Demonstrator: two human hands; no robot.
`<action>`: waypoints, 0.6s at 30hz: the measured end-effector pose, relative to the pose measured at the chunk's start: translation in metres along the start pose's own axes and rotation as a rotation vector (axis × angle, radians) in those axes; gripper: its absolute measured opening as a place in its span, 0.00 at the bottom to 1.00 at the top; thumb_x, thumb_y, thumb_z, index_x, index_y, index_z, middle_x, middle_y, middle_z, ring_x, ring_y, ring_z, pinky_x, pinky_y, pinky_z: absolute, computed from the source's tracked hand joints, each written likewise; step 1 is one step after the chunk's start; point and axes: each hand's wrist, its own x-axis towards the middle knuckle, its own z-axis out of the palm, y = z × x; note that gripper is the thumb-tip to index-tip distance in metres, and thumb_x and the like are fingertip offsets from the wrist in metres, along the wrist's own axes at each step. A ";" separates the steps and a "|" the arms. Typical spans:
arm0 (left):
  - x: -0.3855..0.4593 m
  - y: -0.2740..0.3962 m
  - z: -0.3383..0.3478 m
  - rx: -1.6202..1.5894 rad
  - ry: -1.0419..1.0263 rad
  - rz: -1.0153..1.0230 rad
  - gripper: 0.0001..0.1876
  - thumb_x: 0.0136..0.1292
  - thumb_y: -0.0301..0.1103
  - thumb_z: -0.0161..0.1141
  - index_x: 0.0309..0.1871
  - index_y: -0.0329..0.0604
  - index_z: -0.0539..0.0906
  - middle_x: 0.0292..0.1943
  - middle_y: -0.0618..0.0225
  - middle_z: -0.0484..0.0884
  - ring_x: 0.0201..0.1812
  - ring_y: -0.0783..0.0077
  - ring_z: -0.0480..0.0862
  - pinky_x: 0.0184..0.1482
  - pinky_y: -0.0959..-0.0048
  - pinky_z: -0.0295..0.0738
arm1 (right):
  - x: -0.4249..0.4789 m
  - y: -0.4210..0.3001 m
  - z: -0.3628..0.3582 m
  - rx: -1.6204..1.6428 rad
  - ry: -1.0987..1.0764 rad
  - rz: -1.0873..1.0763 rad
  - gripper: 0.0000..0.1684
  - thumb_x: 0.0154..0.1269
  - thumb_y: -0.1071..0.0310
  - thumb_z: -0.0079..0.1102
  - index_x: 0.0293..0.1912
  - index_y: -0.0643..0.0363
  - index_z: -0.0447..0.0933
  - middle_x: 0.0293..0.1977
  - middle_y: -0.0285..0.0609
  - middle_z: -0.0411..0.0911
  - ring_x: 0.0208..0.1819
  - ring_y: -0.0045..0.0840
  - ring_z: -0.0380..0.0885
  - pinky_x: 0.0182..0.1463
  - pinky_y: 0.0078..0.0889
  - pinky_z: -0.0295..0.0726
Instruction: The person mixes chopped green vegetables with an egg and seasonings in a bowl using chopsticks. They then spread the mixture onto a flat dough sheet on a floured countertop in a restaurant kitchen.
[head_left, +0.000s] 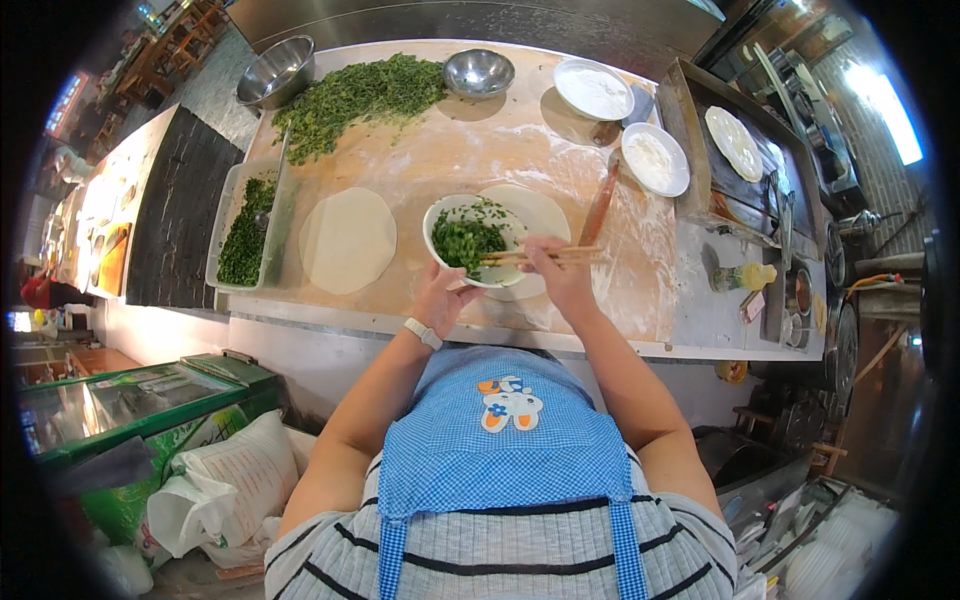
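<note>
My left hand (444, 298) grips the near rim of a white bowl (442, 217), which is tilted above the work board. Inside the bowl lie chopped greens (469, 238), partly blurred. A pair of wooden chopsticks (577, 255) is held in my right hand (553, 264), with the tips among the greens. Behind and below the bowl, a round sheet of rolled dough (541, 210) is partly hidden. Another flat dough round (349, 241) rests on the board to the left, apart from both hands. A wooden rolling pin (601, 202) lies just right of the covered dough.
A plastic tub (215, 247) of chopped greens with a spoon stands left. Along the back are a greens heap (360, 97), steel bowls (480, 73) and white bowls of flour (592, 88). A griddle (780, 176) carrying a flatbread (733, 144) and a bottle (742, 277) are right.
</note>
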 end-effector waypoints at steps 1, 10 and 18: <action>-0.001 0.000 0.003 0.016 -0.039 -0.007 0.25 0.61 0.28 0.53 0.63 0.45 0.64 0.59 0.56 0.71 0.59 0.53 0.74 0.59 0.55 0.74 | 0.008 0.002 -0.004 0.038 0.012 0.004 0.12 0.69 0.69 0.54 0.46 0.68 0.78 0.38 0.42 0.80 0.36 0.21 0.80 0.40 0.21 0.82; -0.004 0.000 -0.016 -0.114 -0.208 -0.144 0.29 0.56 0.31 0.54 0.63 0.38 0.65 0.60 0.54 0.72 0.60 0.56 0.74 0.64 0.53 0.68 | -0.002 -0.037 -0.043 -0.304 0.150 -0.195 0.11 0.67 0.70 0.55 0.46 0.63 0.80 0.38 0.41 0.81 0.37 0.22 0.80 0.39 0.23 0.81; -0.004 0.003 -0.008 -0.182 -0.180 -0.166 0.31 0.55 0.33 0.55 0.64 0.35 0.65 0.60 0.53 0.72 0.62 0.55 0.72 0.65 0.53 0.67 | -0.018 -0.038 -0.015 -0.561 -0.176 -0.414 0.10 0.63 0.74 0.58 0.43 0.57 0.82 0.36 0.41 0.82 0.36 0.24 0.80 0.39 0.27 0.78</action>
